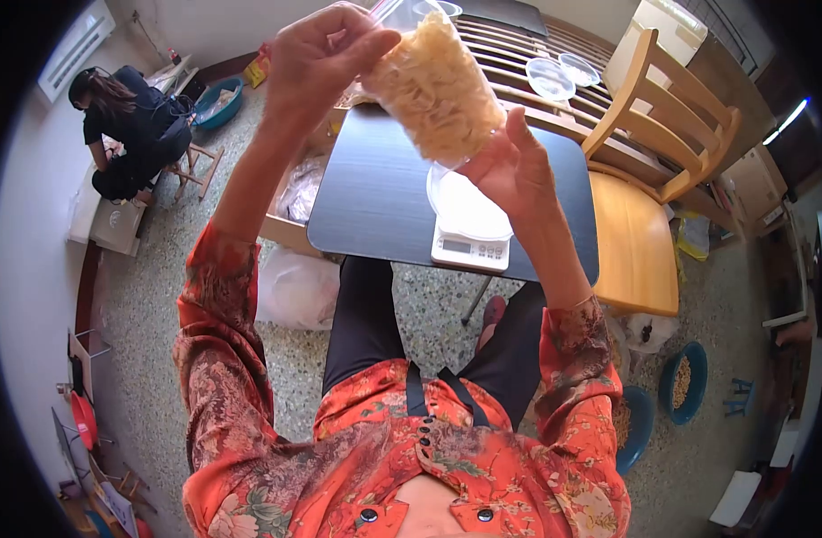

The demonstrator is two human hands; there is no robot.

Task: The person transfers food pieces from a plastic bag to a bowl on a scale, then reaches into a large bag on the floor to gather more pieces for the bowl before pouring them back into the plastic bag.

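A clear plastic bag (pixel 438 90) full of pale, curled pieces is held up above the dark table (pixel 366 188). My left hand (pixel 326 54) pinches the bag's upper left end between thumb and fingers. Under the bag's lower right end, my right hand (pixel 514 161) is spread, its palm turned up and touching the plastic. Below the hands, a white kitchen scale (pixel 471 250) stands on the table near its front edge, with a round white dish (pixel 469 211) on top.
A wooden chair (pixel 640 242) stands right of the table. Clear bowls (pixel 551 79) rest on the slatted rack (pixel 501 54) behind. A box (pixel 290 229) is at the table's left. Another person (pixel 138 125) sits at the far left. Blue basins (pixel 683 383) are on the floor at right.
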